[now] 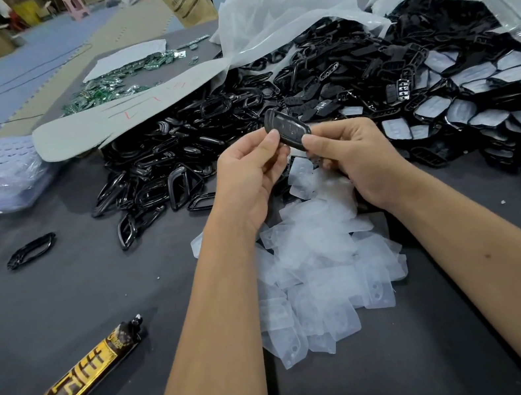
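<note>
Presently, left hand [248, 178] and right hand [357, 162] are pinching one glossy black plastic key-fob shell [289, 131] between curled fingertips, lifting it above translucent film pieces [320, 270] mid-bench [61, 302]; red scrawl on grey sheet [119, 117] unreadable.

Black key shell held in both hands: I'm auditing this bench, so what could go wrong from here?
The black key shell is pinched just by the fingertips of the left hand and right hand, so it might slip onto the clear films below. Dropped, it could get lost among the black frames.
</note>
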`<move>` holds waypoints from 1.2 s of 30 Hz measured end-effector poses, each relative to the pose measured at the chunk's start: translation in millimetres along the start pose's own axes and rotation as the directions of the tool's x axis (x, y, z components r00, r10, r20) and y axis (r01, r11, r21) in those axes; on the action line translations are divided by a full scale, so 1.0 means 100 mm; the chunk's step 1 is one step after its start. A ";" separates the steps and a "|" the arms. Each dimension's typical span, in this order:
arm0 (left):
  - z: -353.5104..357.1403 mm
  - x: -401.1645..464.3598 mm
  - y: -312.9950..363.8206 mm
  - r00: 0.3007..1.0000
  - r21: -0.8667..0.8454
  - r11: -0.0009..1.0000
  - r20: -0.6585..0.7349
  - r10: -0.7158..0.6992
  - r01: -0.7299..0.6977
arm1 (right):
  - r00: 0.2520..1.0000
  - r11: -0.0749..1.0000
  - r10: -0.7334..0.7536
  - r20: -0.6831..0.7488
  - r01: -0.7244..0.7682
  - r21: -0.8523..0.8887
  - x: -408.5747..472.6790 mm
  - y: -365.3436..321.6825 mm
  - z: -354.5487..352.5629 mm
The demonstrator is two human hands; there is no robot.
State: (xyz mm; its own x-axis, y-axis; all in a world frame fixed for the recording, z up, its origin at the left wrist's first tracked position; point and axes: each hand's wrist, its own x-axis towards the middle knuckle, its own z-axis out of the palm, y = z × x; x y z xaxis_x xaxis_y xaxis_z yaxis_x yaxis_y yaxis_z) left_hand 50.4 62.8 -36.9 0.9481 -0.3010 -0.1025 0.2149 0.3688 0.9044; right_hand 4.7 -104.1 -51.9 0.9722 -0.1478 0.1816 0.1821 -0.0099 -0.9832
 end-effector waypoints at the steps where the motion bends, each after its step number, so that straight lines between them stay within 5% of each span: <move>1: 0.01 0.01 -0.01 1.000 0.008 1.000 0.005 0.005 -0.005 | 1.000 0.999 0.008 0.010 -0.008 0.038 0.00 0.00 -0.01; 5: 0.02 0.02 -0.04 1.000 0.073 0.997 0.003 0.028 -0.028 | 1.000 0.983 0.013 0.026 -0.017 0.183 0.00 0.01 -0.06; 36: 0.07 -0.06 -0.03 0.988 0.321 0.941 0.142 0.068 -0.110 | 0.999 0.953 0.049 0.023 -0.053 0.300 -0.09 -0.08 -0.11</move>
State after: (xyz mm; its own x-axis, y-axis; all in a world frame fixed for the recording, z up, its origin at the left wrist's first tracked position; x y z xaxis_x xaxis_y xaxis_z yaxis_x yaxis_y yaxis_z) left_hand 42.6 57.5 -35.9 0.9177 -0.3968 0.0186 0.0221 0.0978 0.9950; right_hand -7.0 -113.9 -45.8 0.9831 -0.1251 0.1338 0.1656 0.2948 -0.9411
